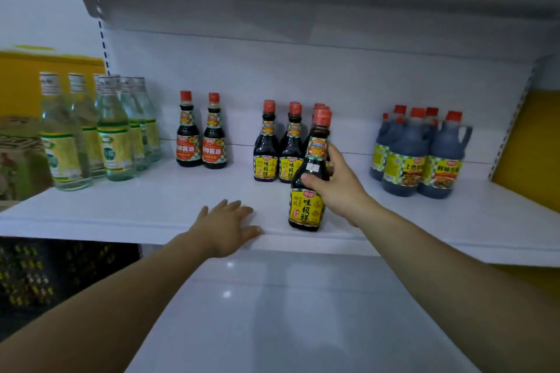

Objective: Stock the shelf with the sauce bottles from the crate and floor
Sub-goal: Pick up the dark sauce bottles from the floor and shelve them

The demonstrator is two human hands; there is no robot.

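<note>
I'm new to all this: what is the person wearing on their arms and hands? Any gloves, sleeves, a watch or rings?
Nothing that shows. The left hand and the right hand are bare, with no gloves, and no rings can be seen. The left forearm and the right forearm are uncovered right to the picture's edge: no sleeve, watch, bracelet or strap appears on either wrist.

A shop aisle: a white metal shelf [121, 215] on slotted uprights [104, 45] at 10 and 3 o'clock carries goods in same-brand groups, labels facing out (retail fashion): clear bottles [88, 130] at 9 o'clock, sauce bottles [266, 145] centre, jugs [424, 154] at 3 o'clock.
</note>
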